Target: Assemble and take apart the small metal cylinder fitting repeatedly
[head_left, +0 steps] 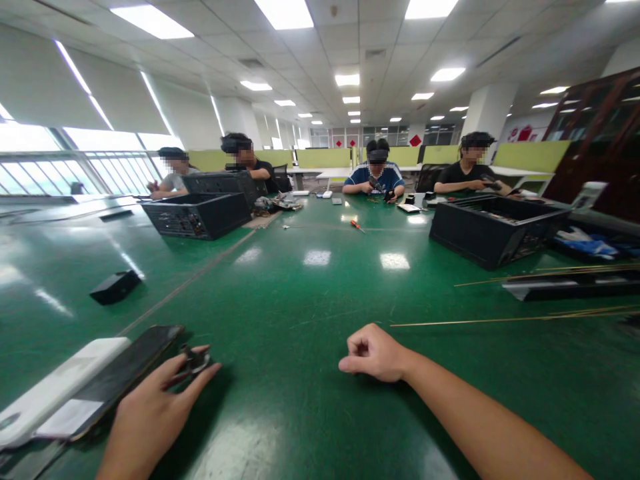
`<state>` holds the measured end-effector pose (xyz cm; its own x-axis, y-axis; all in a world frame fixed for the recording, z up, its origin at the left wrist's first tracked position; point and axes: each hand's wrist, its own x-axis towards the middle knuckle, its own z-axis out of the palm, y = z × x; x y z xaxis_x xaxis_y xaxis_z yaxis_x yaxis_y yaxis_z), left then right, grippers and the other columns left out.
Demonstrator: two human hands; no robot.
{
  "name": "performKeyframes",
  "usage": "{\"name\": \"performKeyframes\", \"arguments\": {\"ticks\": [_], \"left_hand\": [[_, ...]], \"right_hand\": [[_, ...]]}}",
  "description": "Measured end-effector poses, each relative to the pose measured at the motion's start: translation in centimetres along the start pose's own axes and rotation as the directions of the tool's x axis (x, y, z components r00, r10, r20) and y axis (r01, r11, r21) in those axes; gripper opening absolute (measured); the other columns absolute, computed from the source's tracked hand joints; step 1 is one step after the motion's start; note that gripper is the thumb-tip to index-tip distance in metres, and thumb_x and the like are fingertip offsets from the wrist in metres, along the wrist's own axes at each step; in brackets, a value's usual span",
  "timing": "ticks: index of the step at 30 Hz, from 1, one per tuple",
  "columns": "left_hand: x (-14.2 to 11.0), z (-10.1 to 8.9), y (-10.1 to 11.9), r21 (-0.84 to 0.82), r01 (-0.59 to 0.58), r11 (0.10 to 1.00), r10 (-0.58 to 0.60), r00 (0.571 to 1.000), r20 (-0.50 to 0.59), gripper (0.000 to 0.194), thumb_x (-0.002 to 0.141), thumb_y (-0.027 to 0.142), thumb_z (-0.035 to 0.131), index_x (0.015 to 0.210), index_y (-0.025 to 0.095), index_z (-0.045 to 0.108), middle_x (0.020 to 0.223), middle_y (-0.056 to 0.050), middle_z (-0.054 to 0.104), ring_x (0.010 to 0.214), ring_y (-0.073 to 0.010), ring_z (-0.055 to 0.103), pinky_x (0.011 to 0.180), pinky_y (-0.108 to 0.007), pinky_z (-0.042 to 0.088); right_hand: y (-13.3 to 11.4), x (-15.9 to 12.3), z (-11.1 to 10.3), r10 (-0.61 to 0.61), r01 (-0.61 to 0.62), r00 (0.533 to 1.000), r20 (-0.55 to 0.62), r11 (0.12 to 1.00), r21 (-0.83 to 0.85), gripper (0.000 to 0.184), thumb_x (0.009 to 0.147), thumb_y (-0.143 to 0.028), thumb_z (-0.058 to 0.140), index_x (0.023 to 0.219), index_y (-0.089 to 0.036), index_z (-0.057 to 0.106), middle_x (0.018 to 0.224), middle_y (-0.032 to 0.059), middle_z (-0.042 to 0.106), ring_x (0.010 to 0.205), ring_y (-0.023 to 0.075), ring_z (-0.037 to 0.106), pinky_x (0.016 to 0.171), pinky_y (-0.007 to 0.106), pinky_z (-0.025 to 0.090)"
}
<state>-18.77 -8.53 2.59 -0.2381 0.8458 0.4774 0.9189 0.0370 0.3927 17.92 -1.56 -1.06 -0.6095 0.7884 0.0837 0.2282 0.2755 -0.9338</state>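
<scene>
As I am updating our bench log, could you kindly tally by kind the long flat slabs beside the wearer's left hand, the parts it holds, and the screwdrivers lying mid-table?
Long flat white slab and long flat dark slab: 2
Small dark part in the left hand: 1
Orange-handled screwdriver: 1
Total: 4

Tabletop [275, 347] open between hands [153, 403] [380, 353]; thin rods [480, 323] obstruct right

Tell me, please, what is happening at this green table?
The person's left hand holds a small dark part between thumb and fingers, beside a flat dark object. The right hand is loosely curled, with nothing visible in it. Farther off, an orange screwdriver lies on the table, and a co-worker in blue handles something dark.
</scene>
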Motion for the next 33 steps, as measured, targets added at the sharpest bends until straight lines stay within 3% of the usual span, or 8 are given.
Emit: {"name": "performKeyframes", "arguments": {"ticks": [3, 6, 8, 11, 15, 18, 22, 33], "left_hand": [[0.8, 1.3, 5.6, -0.171, -0.201, 0.965, 0.22, 0.97, 0.103, 0.04, 0.076, 0.055, 0.063, 0.102, 0.026, 0.07, 0.1, -0.004, 0.074, 0.089, -0.0268, 0.071, 0.084, -0.04, 0.056], [2.1, 3.4, 11.8, -0.325, -0.36, 0.874, 0.444, 0.864, 0.237, 0.031, 0.082, 0.043, 0.064, 0.108, 0.027, 0.07, 0.101, -0.003, 0.072, 0.09, -0.0215, 0.069, 0.083, -0.033, 0.054], [2.7, 5.1, 15.1, -0.408, -0.416, 0.813, 0.542, 0.797, 0.267, 0.033, 0.081, 0.031, 0.066, 0.114, 0.028, 0.067, 0.103, -0.002, 0.071, 0.093, -0.0198, 0.068, 0.085, -0.031, 0.052], [3.3, 7.3, 17.6, -0.473, -0.443, 0.761, 0.602, 0.755, 0.261, 0.039, 0.074, 0.017, 0.07, 0.112, 0.024, 0.066, 0.102, -0.003, 0.071, 0.095, -0.0207, 0.067, 0.087, -0.032, 0.051], [3.2, 9.1, 17.2, -0.543, -0.442, 0.714, 0.652, 0.702, 0.285, 0.026, 0.072, 0.013, 0.069, 0.097, 0.022, 0.069, 0.093, -0.003, 0.07, 0.088, -0.0195, 0.065, 0.081, -0.031, 0.05], [2.8, 9.5, 16.3, -0.608, -0.417, 0.675, 0.683, 0.665, 0.302, 0.029, 0.073, 0.013, 0.069, 0.1, 0.023, 0.071, 0.095, -0.004, 0.068, 0.09, -0.0185, 0.064, 0.083, -0.03, 0.05], [2.3, 9.7, 16.1, -0.654, -0.389, 0.649, 0.71, 0.619, 0.336, 0.035, 0.071, 0.01, 0.069, 0.103, 0.025, 0.071, 0.095, -0.003, 0.067, 0.091, -0.0181, 0.064, 0.081, -0.029, 0.049], [2.0, 10.4, 16.3, -0.716, -0.315, 0.623, 0.64, 0.731, 0.235, 0.023, 0.071, 0.01, 0.071, 0.09, 0.021, 0.066, 0.088, -0.001, 0.067, 0.085, -0.0166, 0.064, 0.078, -0.03, 0.049]], "right_hand": [[-0.6, -0.5, 0.1, 0.079, -0.077, 0.996, -0.04, 0.996, 0.047, 0.04, 0.074, -0.046, 0.076, 0.095, -0.013, 0.068, 0.063, -0.0017, 0.061, 0.053, 0.0084, 0.048, 0.049, 0.019, 0.034], [-1.6, -1.1, -0.1, 0.157, -0.154, 0.983, -0.097, 0.987, 0.046, 0.077, 0.072, -0.043, 0.08, 0.136, -0.015, 0.047, 0.079, 0.001, 0.069, 0.062, 0.0114, 0.058, 0.057, 0.021, 0.042], [-2.2, -1.3, -0.2, 0.239, -0.235, 0.965, -0.111, 0.971, 0.047, 0.088, 0.072, -0.042, 0.08, 0.143, -0.016, 0.034, 0.082, 0.0014, 0.07, 0.06, 0.012, 0.059, 0.056, 0.022, 0.043], [-2.3, -1.4, -0.1, 0.289, -0.286, 0.945, -0.155, 0.957, 0.043, 0.075, 0.074, -0.038, 0.078, 0.134, -0.019, 0.037, 0.075, -0.0018, 0.066, 0.053, 0.0109, 0.057, 0.052, 0.021, 0.041], [-1.0, -1.5, 0.5, 0.193, -0.18, 0.924, -0.33, 0.981, 0.071, 0.056, 0.075, -0.025, 0.075, 0.12, -0.02, 0.042, 0.071, -0.005, 0.062, 0.056, 0.0095, 0.053, 0.053, 0.02, 0.037], [-0.1, -1.8, 0.7, 0.153, -0.119, 0.941, -0.302, 0.985, 0.127, 0.047, 0.076, -0.024, 0.073, 0.114, -0.02, 0.045, 0.079, -0.0035, 0.063, 0.054, 0.0081, 0.049, 0.05, 0.019, 0.035], [-0.1, -2.1, 0.8, 0.097, -0.059, 0.953, -0.286, 0.988, 0.139, 0.03, 0.074, -0.018, 0.071, 0.098, -0.018, 0.054, 0.08, -0.0008, 0.063, 0.071, 0.0131, 0.059, 0.064, 0.023, 0.043], [-0.4, -2.0, 0.4, 0.158, -0.118, 0.947, -0.278, 0.981, 0.156, 0.011, 0.077, -0.019, 0.065, 0.087, -0.016, 0.059, 0.059, -0.0073, 0.044, 0.049, 0.0066, 0.037, 0.048, 0.02, 0.026]]}}
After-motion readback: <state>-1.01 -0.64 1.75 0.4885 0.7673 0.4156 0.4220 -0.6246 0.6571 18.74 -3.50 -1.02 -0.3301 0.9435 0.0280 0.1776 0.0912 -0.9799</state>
